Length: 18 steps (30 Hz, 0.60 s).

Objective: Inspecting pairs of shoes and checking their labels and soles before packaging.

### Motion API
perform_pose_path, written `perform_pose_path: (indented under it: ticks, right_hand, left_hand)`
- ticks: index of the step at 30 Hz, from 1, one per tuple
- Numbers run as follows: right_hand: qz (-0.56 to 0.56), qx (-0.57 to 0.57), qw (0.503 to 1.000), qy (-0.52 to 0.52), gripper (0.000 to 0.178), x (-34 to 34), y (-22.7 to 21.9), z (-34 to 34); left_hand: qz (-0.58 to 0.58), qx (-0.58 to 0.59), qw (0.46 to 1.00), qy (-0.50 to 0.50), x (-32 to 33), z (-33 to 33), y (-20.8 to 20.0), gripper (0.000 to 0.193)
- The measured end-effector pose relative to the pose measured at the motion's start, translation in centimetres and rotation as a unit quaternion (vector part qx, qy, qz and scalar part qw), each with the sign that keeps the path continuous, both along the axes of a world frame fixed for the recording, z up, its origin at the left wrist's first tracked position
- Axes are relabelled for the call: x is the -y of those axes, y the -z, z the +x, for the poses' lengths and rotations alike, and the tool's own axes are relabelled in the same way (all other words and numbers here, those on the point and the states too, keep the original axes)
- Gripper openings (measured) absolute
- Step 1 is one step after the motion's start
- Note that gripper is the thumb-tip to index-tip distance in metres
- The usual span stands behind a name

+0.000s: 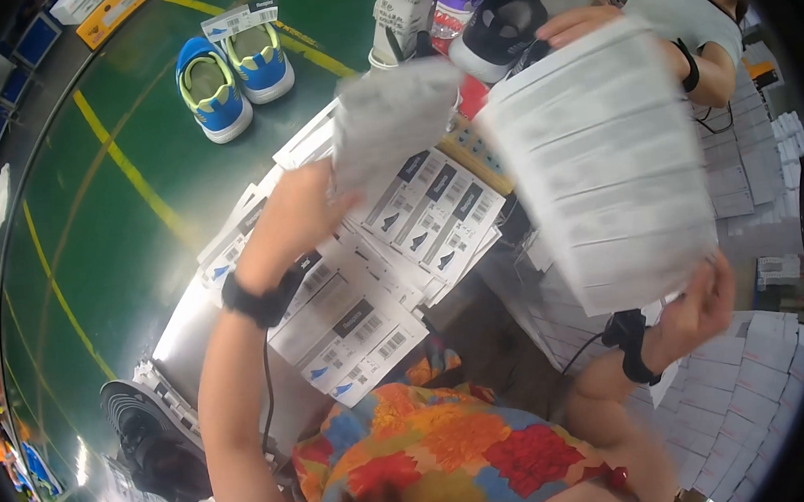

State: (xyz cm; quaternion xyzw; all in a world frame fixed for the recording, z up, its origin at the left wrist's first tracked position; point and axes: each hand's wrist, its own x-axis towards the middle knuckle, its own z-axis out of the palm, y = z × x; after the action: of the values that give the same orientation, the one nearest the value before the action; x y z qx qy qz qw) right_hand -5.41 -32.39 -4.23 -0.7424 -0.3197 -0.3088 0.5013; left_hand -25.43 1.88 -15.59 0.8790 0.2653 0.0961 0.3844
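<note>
My left hand [309,211] is above a pile of white paper shoe-label sheets [442,215]. Its fingers are hidden behind a small, blurred grey-white sheet [396,115]; I cannot tell how far they close or whether they grip it. My right hand [699,308] is nearly closed, pinching the lower corner of a large white paper sheet with ruled rows [612,159], raised right of the pile. Judgement: I seem to be separating sheets, 2 aloft; next move calls for a steady corner pinch.
</note>
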Motion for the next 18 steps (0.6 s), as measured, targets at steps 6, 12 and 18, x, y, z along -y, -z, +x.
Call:
perform_pose_path:
  ticks: [6, 12, 18]
  right_hand:
    - [-0.229, 0.273, 0.933, -0.056, 0.012, -4.6, 3.9, -6.2]
    - [-0.329, 0.106, 0.843, -0.412, 0.025, -12.7, 9.5, -9.2]
    - [-0.222, -0.082, 0.863, -0.446, 0.033, -16.8, 8.3, -10.3]
  left_hand:
    - [-0.387, 0.205, 0.896, 0.073, 5.6, -3.0, -7.9, 0.096]
    - [-0.375, 0.248, 0.872, -0.196, 3.2, -2.2, 0.5, 0.023]
    - [-0.362, 0.229, 0.869, -0.247, 3.5, -3.9, 1.7, 0.018]
